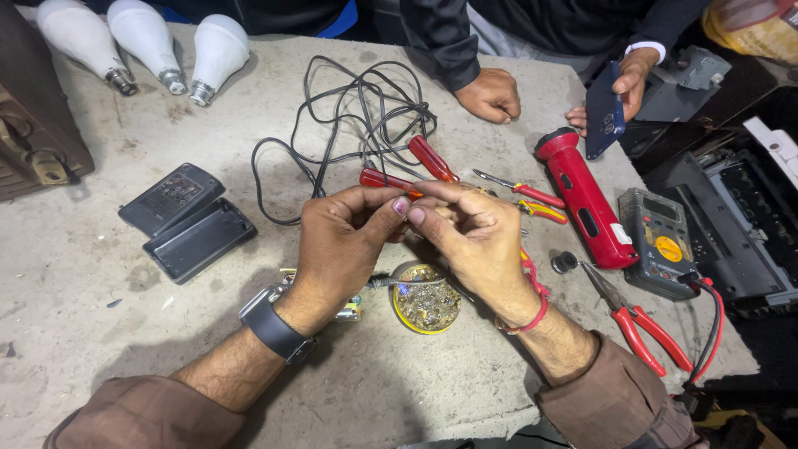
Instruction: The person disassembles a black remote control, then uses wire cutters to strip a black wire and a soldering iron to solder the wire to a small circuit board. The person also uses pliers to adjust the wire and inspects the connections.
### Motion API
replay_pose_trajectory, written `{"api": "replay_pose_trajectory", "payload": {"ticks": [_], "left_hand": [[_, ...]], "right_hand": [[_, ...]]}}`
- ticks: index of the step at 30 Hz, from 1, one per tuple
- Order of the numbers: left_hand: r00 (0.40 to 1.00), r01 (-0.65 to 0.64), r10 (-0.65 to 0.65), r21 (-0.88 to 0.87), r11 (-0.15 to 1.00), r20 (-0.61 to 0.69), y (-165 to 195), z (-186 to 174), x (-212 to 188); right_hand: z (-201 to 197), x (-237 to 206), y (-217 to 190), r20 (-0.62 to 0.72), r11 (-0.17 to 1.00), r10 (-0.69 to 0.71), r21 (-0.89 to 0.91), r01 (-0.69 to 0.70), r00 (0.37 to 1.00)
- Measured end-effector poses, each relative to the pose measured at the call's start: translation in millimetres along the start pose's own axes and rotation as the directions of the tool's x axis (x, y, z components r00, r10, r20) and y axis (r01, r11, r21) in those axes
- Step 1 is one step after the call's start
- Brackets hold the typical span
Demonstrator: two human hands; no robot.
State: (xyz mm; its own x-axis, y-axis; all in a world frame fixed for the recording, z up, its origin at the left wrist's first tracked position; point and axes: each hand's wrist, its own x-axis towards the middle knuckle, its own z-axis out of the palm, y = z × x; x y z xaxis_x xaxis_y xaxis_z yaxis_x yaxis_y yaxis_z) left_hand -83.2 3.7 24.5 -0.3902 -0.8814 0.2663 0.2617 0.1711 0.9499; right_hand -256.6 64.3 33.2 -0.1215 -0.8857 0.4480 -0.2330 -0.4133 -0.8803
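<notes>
Both hands are meeting above the grey worktable, fingertips pinched together on something too small and too hidden to make out. The left hand, with a dark watch on its wrist, is curling closed, thumb pressing toward the right thumb. The right hand, wearing a red thread bracelet, is likewise bunching its fingers tight against the left. Directly beneath them a round yellow-rimmed tin of shiny bits is sitting on the table, with a red-handled screwdriver lying just behind the knuckles and a tangled black cable beyond.
</notes>
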Motion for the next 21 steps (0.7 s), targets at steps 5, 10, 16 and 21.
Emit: {"api": "replay_pose_trajectory", "payload": {"ticks": [5, 10, 16, 21], "left_hand": [[0.997, 0.052, -0.051, 0.016, 0.999, -0.062, 3, 7, 4], [0.998, 0.022, -0.022, -0.004, 1.000, -0.056, 7, 5, -1], [1.000, -0.018, 0.017, -0.072, 0.997, -0.013, -1, 0, -2], [0.999, -0.037, 0.038, 0.023, 0.999, -0.021, 0, -2, -3]], "right_hand": [[2, 1, -7, -0.009, 0.997, 0.034, -0.073, -0.034, 0.999], [9, -1, -10, -0.026, 0.999, -0.023, 0.038, 0.024, 0.999], [10, -6, -8, -0.044, 0.981, -0.117, -0.162, 0.109, 0.992], [12, -4, -11, -0.015, 0.987, -0.099, -0.131, 0.096, 0.995]]}}
